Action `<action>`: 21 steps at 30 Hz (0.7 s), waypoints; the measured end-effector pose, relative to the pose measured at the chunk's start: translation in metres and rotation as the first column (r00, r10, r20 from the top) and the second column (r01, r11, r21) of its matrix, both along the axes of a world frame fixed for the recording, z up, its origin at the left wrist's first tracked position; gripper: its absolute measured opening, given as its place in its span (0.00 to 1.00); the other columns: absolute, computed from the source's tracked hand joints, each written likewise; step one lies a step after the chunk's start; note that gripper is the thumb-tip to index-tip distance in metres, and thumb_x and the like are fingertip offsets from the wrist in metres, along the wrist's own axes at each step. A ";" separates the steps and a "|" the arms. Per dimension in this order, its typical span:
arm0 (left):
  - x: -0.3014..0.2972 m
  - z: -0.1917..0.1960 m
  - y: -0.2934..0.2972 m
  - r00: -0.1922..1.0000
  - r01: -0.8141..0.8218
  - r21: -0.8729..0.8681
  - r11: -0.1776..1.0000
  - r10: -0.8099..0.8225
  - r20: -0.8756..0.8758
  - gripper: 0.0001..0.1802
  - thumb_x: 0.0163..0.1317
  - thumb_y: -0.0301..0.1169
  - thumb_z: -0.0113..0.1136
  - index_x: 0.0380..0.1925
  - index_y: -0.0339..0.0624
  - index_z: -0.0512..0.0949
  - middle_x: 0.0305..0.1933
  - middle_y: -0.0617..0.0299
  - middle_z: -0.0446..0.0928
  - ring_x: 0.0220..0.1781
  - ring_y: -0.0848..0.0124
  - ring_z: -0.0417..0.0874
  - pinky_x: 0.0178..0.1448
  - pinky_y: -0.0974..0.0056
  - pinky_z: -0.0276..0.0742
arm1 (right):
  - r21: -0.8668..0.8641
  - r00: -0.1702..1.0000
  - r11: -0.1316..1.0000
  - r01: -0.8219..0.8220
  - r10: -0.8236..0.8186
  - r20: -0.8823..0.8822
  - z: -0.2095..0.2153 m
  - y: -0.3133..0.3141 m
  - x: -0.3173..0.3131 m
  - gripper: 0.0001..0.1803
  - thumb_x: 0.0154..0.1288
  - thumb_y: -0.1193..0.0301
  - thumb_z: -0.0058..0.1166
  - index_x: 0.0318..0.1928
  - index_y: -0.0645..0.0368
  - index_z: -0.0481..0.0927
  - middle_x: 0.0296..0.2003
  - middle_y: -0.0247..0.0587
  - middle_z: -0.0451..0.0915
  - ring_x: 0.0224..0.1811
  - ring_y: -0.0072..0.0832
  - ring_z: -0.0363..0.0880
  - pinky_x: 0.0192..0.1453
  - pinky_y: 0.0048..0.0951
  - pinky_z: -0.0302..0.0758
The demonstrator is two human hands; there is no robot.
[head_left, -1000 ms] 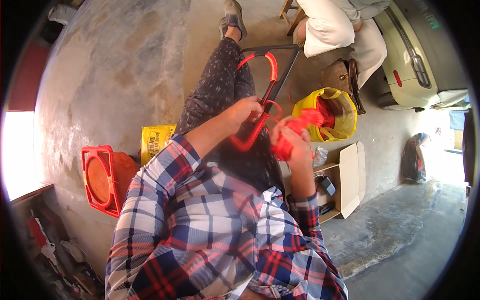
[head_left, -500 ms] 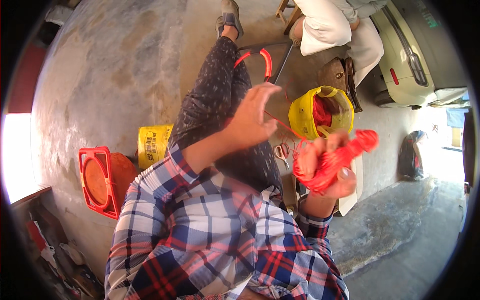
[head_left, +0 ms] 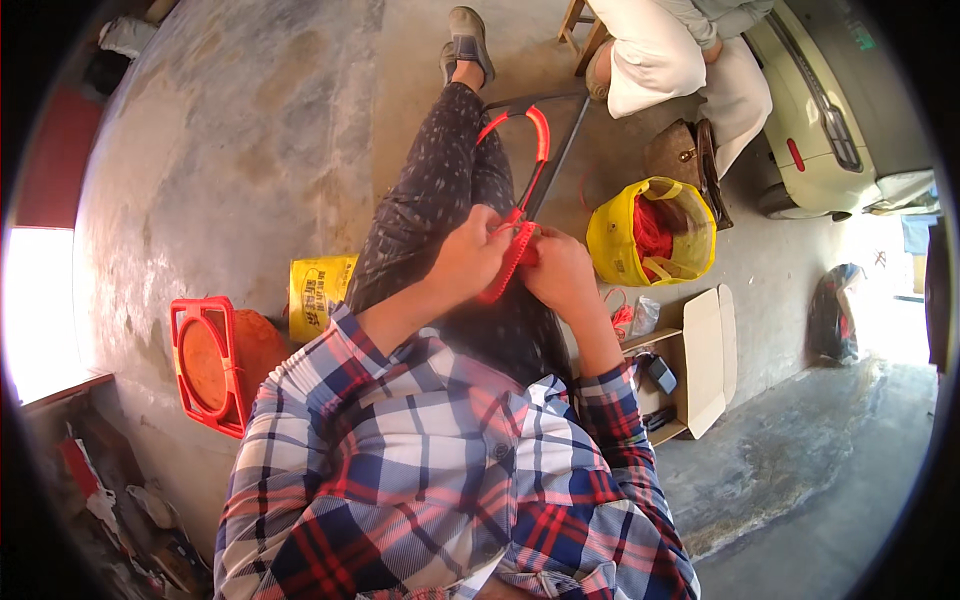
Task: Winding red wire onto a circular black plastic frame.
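Over my lap, both hands are close together at the near end of a black bar frame [head_left: 566,148] that has a red-wrapped arch [head_left: 541,130]. My left hand [head_left: 470,258] has its fingers pinched on the red-wrapped part [head_left: 511,262], which shows a ribbed, toothed edge. Right beside it, my right hand [head_left: 562,272] is closed around red cord, mostly hidden behind its fingers. A yellow bucket-like bag [head_left: 612,240] stands beyond my right hand, with more red cord [head_left: 652,232] inside.
An open cardboard box [head_left: 707,350] with small dark items sits by my right forearm. On the left are a yellow bag [head_left: 318,290] and a red frame [head_left: 205,365] against a round orange thing. Another person's legs [head_left: 655,65], a brown handbag [head_left: 672,150] and a vehicle [head_left: 810,130] are farther off.
My right hand has swung left with the red cord bundle, from beside the yellow bucket to over my lap. My left hand, open before, has come down and closed on the red-wrapped part.
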State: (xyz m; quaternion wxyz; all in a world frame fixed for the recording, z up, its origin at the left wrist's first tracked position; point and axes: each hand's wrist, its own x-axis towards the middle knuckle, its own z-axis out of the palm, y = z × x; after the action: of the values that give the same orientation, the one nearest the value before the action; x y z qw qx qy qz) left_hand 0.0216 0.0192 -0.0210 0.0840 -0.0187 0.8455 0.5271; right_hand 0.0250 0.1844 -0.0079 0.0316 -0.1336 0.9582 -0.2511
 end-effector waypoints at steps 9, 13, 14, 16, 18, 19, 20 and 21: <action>-0.021 0.078 -0.015 0.667 0.038 -0.281 0.959 -0.233 -0.707 0.08 0.49 0.19 0.59 0.31 0.39 0.74 0.28 0.53 0.73 0.25 0.58 0.77 0.27 0.64 0.74 | -0.832 0.956 0.470 0.293 -0.162 0.244 0.017 0.001 0.005 0.24 0.48 0.74 0.63 0.50 0.60 0.78 0.46 0.46 0.75 0.46 0.39 0.78 0.50 0.36 0.75; -0.013 0.098 0.007 0.448 0.242 -0.318 0.917 -0.396 -0.802 0.11 0.49 0.19 0.58 0.34 0.41 0.75 0.26 0.57 0.70 0.24 0.62 0.76 0.26 0.63 0.73 | -0.963 0.995 0.265 0.036 0.082 0.060 0.039 -0.022 0.009 0.21 0.51 0.81 0.61 0.49 0.61 0.77 0.52 0.37 0.71 0.55 0.26 0.71 0.55 0.27 0.72; -0.013 0.101 0.013 0.540 0.284 -0.206 0.936 -0.334 -0.772 0.09 0.51 0.19 0.57 0.33 0.41 0.75 0.26 0.59 0.70 0.24 0.65 0.75 0.27 0.65 0.73 | -0.963 0.995 0.268 0.034 0.078 0.057 0.037 -0.018 0.008 0.21 0.51 0.81 0.61 0.49 0.61 0.77 0.52 0.37 0.71 0.55 0.26 0.71 0.55 0.27 0.72; -0.027 0.098 0.017 0.772 0.210 0.048 0.977 -0.136 -0.621 0.06 0.53 0.21 0.57 0.32 0.41 0.75 0.27 0.61 0.71 0.26 0.70 0.75 0.30 0.66 0.72 | -0.904 0.990 0.426 -0.035 -0.111 -0.090 0.033 -0.005 0.004 0.24 0.49 0.82 0.62 0.51 0.62 0.75 0.56 0.39 0.68 0.55 0.26 0.70 0.56 0.26 0.70; -0.045 0.085 0.007 0.923 0.039 0.272 0.961 0.070 -0.378 0.04 0.54 0.23 0.56 0.30 0.41 0.75 0.28 0.64 0.73 0.28 0.74 0.75 0.32 0.67 0.72 | -0.910 0.956 0.297 0.289 -0.145 0.256 0.051 0.021 0.009 0.22 0.53 0.76 0.60 0.51 0.59 0.76 0.54 0.42 0.71 0.55 0.30 0.70 0.57 0.31 0.69; -0.055 0.071 -0.002 0.998 0.021 0.379 0.925 0.005 -0.067 0.03 0.55 0.25 0.57 0.30 0.40 0.75 0.30 0.66 0.73 0.31 0.76 0.75 0.36 0.67 0.72 | -0.930 0.930 0.101 0.352 -0.152 0.336 0.055 0.036 0.011 0.20 0.55 0.73 0.58 0.51 0.58 0.76 0.52 0.43 0.72 0.54 0.31 0.71 0.57 0.35 0.69; -0.060 0.062 -0.005 0.963 -0.021 0.473 0.881 -0.108 0.246 0.03 0.56 0.27 0.58 0.30 0.40 0.75 0.31 0.68 0.74 0.35 0.78 0.75 0.39 0.68 0.71 | -0.969 0.967 -0.043 0.242 -0.066 0.245 0.053 0.062 0.019 0.20 0.60 0.70 0.51 0.54 0.59 0.74 0.55 0.46 0.71 0.56 0.35 0.71 0.60 0.38 0.68; -0.056 0.059 -0.007 0.939 0.000 0.440 0.898 -0.151 0.308 0.08 0.54 0.27 0.59 0.35 0.38 0.76 0.32 0.68 0.74 0.38 0.76 0.75 0.45 0.68 0.72 | -0.971 0.991 -0.198 0.134 0.015 0.134 0.048 0.088 0.025 0.21 0.65 0.68 0.43 0.57 0.60 0.72 0.59 0.48 0.70 0.58 0.39 0.72 0.63 0.41 0.66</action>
State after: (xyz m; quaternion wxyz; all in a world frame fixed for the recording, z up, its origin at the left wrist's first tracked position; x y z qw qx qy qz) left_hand -0.0348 0.0125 0.0377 0.2491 -0.0553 0.6804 0.6870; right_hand 0.0502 0.2721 0.0401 -0.0488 -0.0514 0.4159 -0.9066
